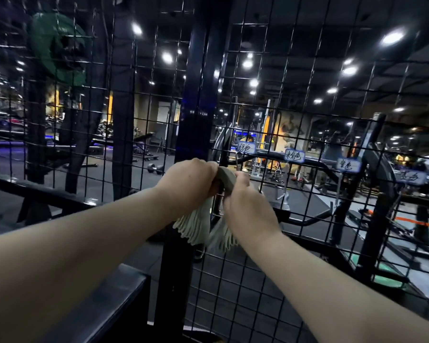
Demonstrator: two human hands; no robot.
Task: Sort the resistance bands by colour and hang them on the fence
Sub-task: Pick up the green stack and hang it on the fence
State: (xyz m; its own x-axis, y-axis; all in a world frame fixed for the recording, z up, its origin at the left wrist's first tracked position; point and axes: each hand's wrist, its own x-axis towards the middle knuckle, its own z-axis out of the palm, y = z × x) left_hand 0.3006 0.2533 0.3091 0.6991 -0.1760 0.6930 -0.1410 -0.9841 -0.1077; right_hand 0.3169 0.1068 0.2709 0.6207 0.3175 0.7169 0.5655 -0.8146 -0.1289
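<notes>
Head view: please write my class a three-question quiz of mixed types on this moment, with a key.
1. True or false: the left hand and the right hand both grip the pale green bands.
2. How many labels hang on the fence? A two; B four; C six.
3. Fill in: the bands are held nearest the label at the picture's ____ end of the row.
Key: 1 true; 2 B; 3 left.
</notes>
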